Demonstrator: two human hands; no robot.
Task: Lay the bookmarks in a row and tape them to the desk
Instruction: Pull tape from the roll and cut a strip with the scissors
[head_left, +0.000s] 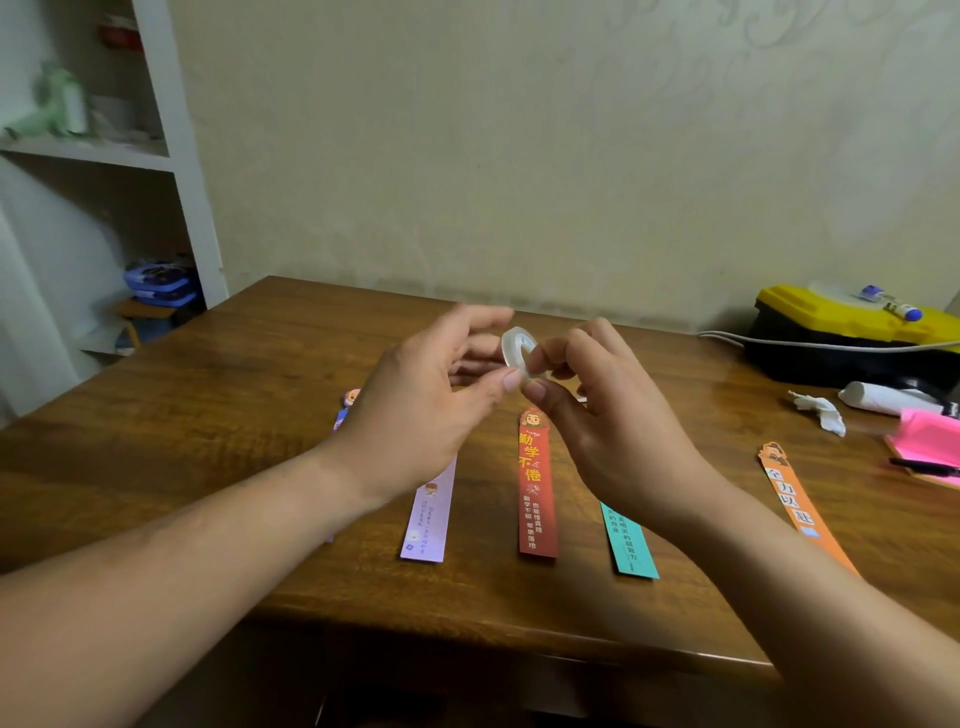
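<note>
Several bookmarks lie side by side on the wooden desk (260, 405): a blue one (340, 418) mostly hidden under my left arm, a lilac one (428, 519), a red one (535, 493), a teal one (628, 545) and an orange one (795, 504) further right. Above them my right hand (608, 431) pinches a small roll of clear tape (517, 345). My left hand (421, 410) touches the roll's lower edge with its thumb tip, its other fingers spread and loosely bent.
A black and yellow toolbox (852, 338) with markers and a white cable on it stands at the back right. In front of it lie a paper roll (883, 397), crumpled tissue (821, 413), pink sticky notes (930, 436) and a black pen. White shelves (104, 156) rise at the left.
</note>
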